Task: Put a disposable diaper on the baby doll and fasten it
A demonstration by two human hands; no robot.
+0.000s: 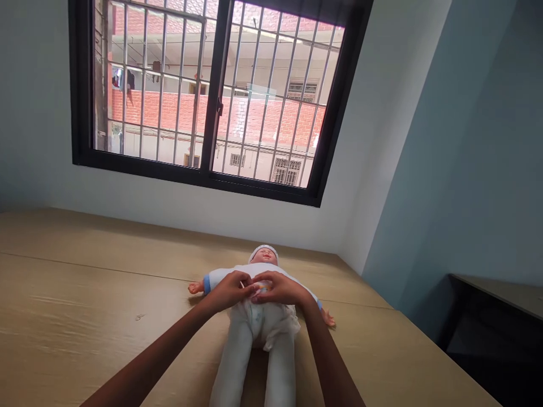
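Observation:
A baby doll [237,362] lies on its back on the wooden table, its head toward the window and its arms spread out. It wears a white cap, a white top with blue cuffs and a white diaper [265,322] around its hips. At the doll's waist, my left hand [232,290] has its thumb and fingers pinched together on the diaper's upper edge. Close beside it, my right hand [283,287] curls its fingers onto the same edge, over a coloured printed patch. The fingertips nearly meet and hide part of the waistband.
The wooden table [127,339] has a seam running across it and stands against the wall under a barred window [207,102]. On the right, past the table's edge, there is a dark piece of furniture [496,328].

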